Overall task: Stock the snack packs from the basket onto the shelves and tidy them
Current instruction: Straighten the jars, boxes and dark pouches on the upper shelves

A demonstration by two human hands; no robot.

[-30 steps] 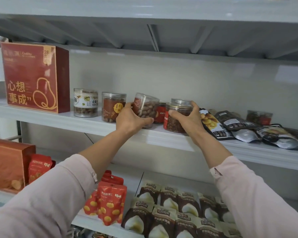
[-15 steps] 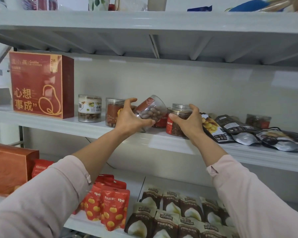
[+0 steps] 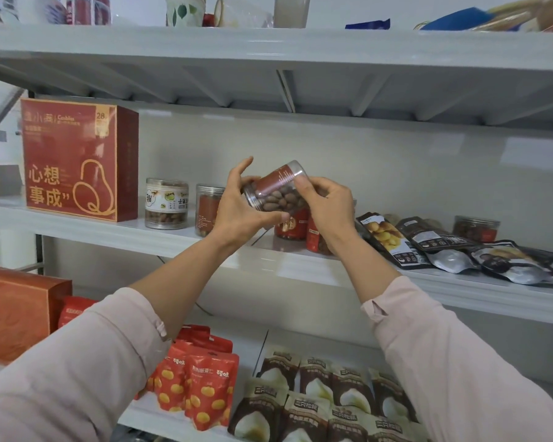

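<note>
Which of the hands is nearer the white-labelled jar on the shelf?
Left. The left hand is right of the white-labelled jar, with a brown-labelled jar between them; the right hand is farther right, across the tilted nut jar both hands hold.

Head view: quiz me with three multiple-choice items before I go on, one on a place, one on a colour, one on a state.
1. Where does the red gift box with gold lettering stand?
A. left end of the middle shelf
B. top shelf
C. the floor

2. What colour are the standing pouches at the left of the lower shelf?
A. blue
B. red
C. green

3. How is the nut jar?
A. upright on a shelf
B. lying on the lower shelf
C. tilted in the air, held by the left hand and right hand

Answers: 1 A, it stands at that shelf's left end. 2 B, they are red with yellow prints. 3 C, both hands grip it above the shelf surface.
</note>
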